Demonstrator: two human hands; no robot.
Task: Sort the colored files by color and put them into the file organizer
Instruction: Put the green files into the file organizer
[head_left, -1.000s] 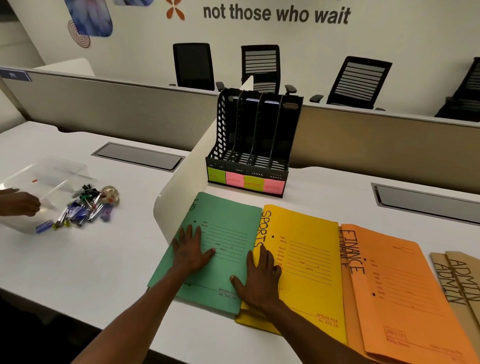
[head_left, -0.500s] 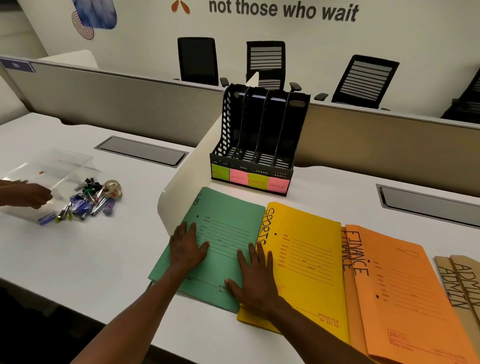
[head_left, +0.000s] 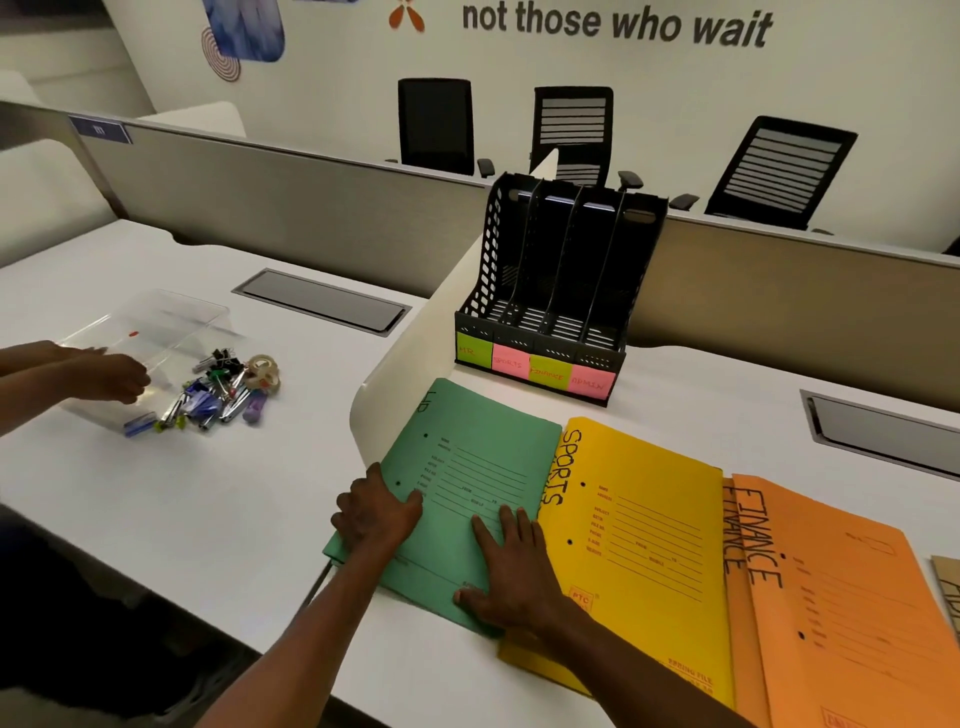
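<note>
Table: white table (head_left: 218, 499), with a cream divider panel (head_left: 415, 364) rising between its left and right halves and grey flaps set into its top.
Room: grey partition behind, three black chairs beyond it, wall lettering reading "not those who wait".
Far left: another person's hands (head_left: 111, 376) at a clear plastic box (head_left: 156, 338); a heap of clips and a tape roll (head_left: 223, 389) lies just beside it.
Left hand (head_left: 376, 514): rests on the left edge of the green file (head_left: 467, 499), fingers curled at that edge; whether they grip it I cannot tell.
Green file: flat on the table, long axis running away from the person and leaning right; its spine side lies to the left.
Right hand (head_left: 511, 577): flat on the green file's near right corner, fingers straight and slightly apart, pointing away.
File organizer (head_left: 561, 291): black, upright behind the green file, four slots open toward the person, labelled with green and pink notes.
Yellow file (head_left: 639, 551): marked SPORTS, touching the green file's right side.
Orange files (head_left: 831, 597): marked FINANCE, overlapping, right of the yellow one.
Brown file (head_left: 948, 587): only a corner shows at the right edge.
</note>
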